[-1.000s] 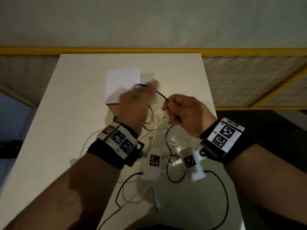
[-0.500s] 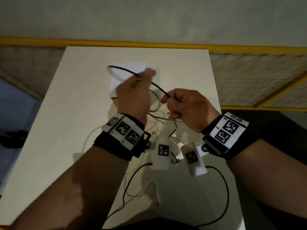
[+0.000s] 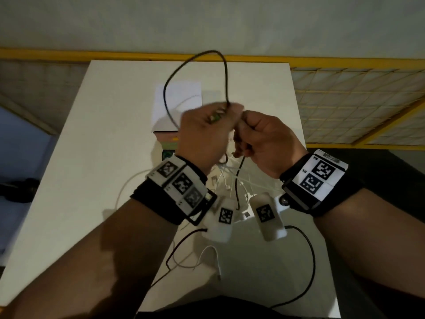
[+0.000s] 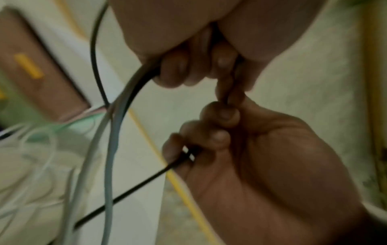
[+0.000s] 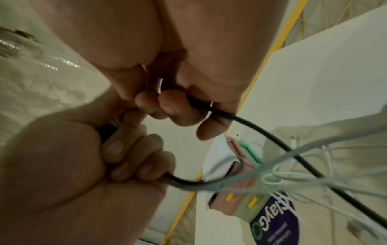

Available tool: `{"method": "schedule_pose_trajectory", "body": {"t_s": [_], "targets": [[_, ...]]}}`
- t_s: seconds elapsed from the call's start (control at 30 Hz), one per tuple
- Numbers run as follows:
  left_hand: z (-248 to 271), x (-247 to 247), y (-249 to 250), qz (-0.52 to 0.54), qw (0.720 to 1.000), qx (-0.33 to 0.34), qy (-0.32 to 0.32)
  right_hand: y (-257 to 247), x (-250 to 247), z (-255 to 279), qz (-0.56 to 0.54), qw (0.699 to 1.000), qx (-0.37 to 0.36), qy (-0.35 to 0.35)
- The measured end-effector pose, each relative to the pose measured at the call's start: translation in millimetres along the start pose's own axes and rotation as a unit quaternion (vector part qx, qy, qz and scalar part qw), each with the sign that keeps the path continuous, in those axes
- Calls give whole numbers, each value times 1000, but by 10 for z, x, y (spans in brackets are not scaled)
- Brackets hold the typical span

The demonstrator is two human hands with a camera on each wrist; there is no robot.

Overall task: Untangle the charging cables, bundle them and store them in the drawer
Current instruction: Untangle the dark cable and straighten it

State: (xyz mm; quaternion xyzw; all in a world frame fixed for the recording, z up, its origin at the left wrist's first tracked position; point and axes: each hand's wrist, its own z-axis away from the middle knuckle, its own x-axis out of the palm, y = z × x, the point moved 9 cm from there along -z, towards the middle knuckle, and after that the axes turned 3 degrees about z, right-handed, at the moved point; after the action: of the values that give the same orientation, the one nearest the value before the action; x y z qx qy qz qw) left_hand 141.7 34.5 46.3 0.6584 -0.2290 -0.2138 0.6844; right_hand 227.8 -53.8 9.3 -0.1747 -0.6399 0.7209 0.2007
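Above the white table, my left hand and right hand meet fist to fist, and both grip the black cable. Its loop stands tall above my hands. In the left wrist view, my left hand's curled fingers hold the black cable together with a grey-white cable. Below them my right hand pinches the black strand. In the right wrist view the black cable leaves my right fingers. White cables lie tangled under my wrists.
A small pink and green drawer unit with yellow handles stands just beyond my left hand, mostly hidden by it. A yellow rail and mesh panel border the table's far and right sides. A dark object lies on the floor at left.
My hands have risen and drawn together until the fists touch. The black cable's loop has grown from a small arc by my left hand into a tall loop above both.
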Motion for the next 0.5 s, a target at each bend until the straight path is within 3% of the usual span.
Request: {"method": "schedule_pose_trajectory", "body": {"t_s": [0.1, 0.13, 0.23, 0.37, 0.43, 0.5], "targets": [[-186, -341, 1, 99, 987, -28, 122, 14, -50, 9, 30, 1000, -2, 9], [-219, -338, 6, 93, 990, -27, 107, 31, -87, 15, 39, 999, -2, 17], [-59, -10, 89, -24, 999, 22, -17, 40, -93, 16, 18, 1000, -8, 20], [-142, -331, 72, 49, 991, -2, 125, 12, -98, -9, 33, 999, -13, 26], [-178, -382, 56, 47, 991, -8, 124, 43, -171, 2, 28, 999, -1, 42], [-99, -229, 91, 32, 997, 8, 72, 39, -217, 12, -8, 999, 4, 51]]}}
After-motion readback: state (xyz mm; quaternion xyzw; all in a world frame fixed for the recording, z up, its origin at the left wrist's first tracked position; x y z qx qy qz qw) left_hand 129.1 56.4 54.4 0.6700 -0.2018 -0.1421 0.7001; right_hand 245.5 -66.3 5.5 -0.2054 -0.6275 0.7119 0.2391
